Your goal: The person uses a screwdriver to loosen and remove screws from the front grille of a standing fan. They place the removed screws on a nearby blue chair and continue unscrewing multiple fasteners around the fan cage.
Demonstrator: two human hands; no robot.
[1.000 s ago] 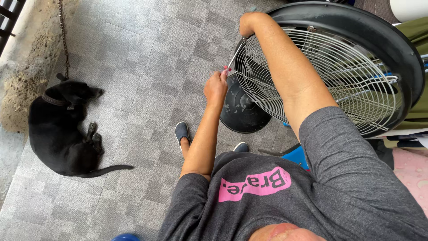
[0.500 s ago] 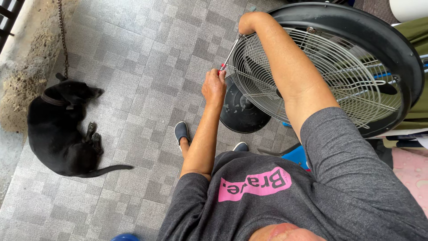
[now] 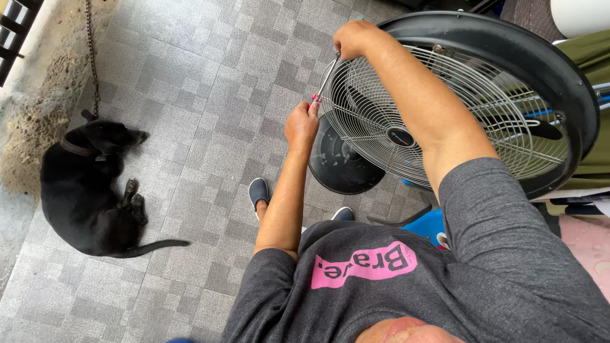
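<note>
A large black floor fan (image 3: 572, 95) with a silver wire guard (image 3: 457, 108) stands in front of me. My left hand (image 3: 302, 124) grips the red handle of a screwdriver (image 3: 325, 79), whose metal shaft runs up to the guard's left edge. My right hand (image 3: 354, 38) is closed at the top left of the guard's rim, right where the screwdriver's tip ends. The tip itself is hidden by my fingers. My grey shirt fills the bottom of the view.
The fan's round black base (image 3: 346, 162) rests on grey paving tiles, next to my two shoes (image 3: 257, 190). A black dog (image 3: 82, 190) lies on the left, chained to a rough wall. A blue stool (image 3: 422, 225) sits under me.
Both hands stay at the guard's left edge with the screwdriver; nothing has visibly moved.
</note>
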